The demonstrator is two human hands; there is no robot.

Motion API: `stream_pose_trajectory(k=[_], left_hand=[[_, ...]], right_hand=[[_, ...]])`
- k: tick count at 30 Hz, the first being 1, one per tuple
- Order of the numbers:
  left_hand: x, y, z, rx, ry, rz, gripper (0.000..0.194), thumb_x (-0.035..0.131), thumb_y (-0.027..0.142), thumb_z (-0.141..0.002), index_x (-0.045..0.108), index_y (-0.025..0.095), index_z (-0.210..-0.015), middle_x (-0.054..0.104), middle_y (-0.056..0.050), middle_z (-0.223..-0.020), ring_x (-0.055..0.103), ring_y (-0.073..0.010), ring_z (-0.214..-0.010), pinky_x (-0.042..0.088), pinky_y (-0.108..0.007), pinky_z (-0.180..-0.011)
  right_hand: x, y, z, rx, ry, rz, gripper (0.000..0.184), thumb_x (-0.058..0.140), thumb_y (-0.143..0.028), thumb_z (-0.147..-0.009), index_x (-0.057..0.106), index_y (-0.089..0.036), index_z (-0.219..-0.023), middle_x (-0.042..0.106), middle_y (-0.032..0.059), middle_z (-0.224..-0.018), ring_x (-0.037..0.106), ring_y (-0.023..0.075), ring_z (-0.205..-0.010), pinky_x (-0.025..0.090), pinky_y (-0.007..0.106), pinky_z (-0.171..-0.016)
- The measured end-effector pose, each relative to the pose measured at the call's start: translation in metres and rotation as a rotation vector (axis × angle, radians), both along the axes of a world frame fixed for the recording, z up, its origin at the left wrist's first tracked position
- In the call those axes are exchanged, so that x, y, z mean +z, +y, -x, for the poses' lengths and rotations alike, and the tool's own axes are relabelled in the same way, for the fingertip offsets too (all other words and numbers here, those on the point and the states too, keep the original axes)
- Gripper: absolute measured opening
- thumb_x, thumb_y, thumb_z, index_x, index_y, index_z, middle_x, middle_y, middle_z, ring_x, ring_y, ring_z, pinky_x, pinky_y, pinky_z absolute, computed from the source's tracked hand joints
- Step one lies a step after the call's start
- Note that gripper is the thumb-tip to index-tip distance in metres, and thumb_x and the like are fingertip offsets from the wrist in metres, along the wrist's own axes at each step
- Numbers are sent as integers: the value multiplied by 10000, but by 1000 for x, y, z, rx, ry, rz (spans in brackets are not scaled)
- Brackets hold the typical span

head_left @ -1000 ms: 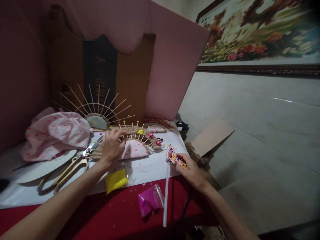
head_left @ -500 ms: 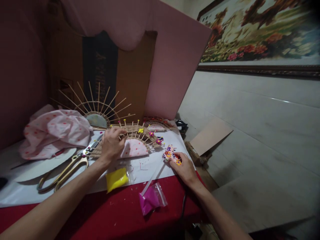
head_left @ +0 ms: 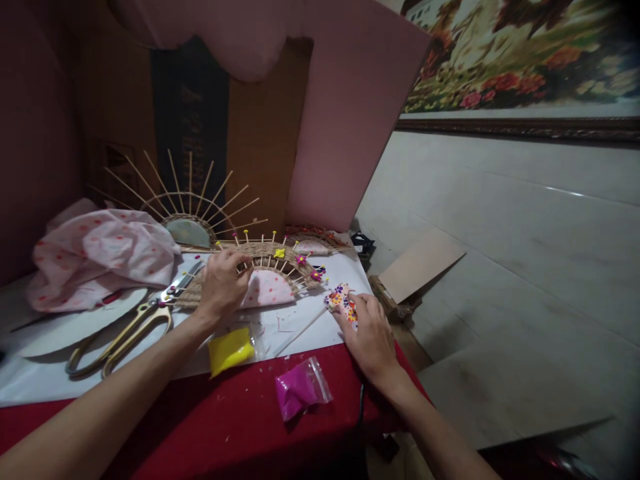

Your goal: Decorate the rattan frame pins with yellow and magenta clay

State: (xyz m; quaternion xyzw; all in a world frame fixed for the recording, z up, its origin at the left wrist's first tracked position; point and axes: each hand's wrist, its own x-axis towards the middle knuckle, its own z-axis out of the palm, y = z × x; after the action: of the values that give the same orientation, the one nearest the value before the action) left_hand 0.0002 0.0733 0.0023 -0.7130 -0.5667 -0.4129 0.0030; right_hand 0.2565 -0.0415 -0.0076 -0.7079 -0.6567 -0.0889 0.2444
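The left part of the woven fan (head_left: 264, 250) is covered by the left hand (head_left: 225, 280), so its weave there cannot be seen. The fingers of this hand are bent over the fan, but whether it is gripped or only pressed cannot be told. By the right hand (head_left: 370, 333) a flower-patterned glue gun (head_left: 341, 300) is grasped, with the fingers closed around it; its rear part is hidden by them, and its nozzle is difficult to make out. From it a translucent stick (head_left: 300, 331) is extended down to the left, and whether its far end is rested on the white sheet (head_left: 340, 267) is not clear. Both forearms are cut off by the lower border. The lettering on the cardboard (head_left: 270, 133) behind can hardly be read.

The fan is laid on the white sheet, well inside its front edge, while the glue gun is held near the right edge of the table. Between the two hands, a strip of sheet is left in front of the fan. This room is bordered at the front by the yellow bag (head_left: 231, 352) and the pink bag (head_left: 300, 390), and at the left by the scissors (head_left: 127, 333).
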Motion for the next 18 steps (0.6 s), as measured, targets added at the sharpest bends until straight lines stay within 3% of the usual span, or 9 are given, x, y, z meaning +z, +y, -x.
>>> stream_pose_trajectory(k=[3,6,10,18], left_hand=[[2,-2,-2,-27,-7,2,118,581,202,-760,650,182,-854,633,-79,-959,539,-265,-954,399,-415,-872],[3,-4,-4,-47,-8,-3,113,573,207,-760,641,193,-850,630,-69,-964,537,-259,-954,400,-414,-874],[3,-6,-6,-71,-15,-26,95,577,208,-751,636,207,-826,631,-61,-955,541,-258,-956,404,-414,-875],[5,-9,-8,-90,-33,-40,88,594,162,-739,622,207,-808,629,-52,-945,541,-249,-947,412,-416,-874]], right_hand=[[12,-23,14,134,132,161,231,465,-345,-901,624,-194,-973,662,68,-945,620,206,-857,434,301,-743],[19,-38,25,223,164,386,293,476,-401,-894,636,-203,-748,686,31,-753,624,183,-700,397,280,-638],[17,-42,28,236,258,457,219,584,-380,-829,638,-192,-731,694,37,-760,617,177,-705,378,259,-613],[3,-42,32,265,459,486,137,561,-239,-804,625,-179,-698,671,22,-695,594,158,-661,377,243,-591]])
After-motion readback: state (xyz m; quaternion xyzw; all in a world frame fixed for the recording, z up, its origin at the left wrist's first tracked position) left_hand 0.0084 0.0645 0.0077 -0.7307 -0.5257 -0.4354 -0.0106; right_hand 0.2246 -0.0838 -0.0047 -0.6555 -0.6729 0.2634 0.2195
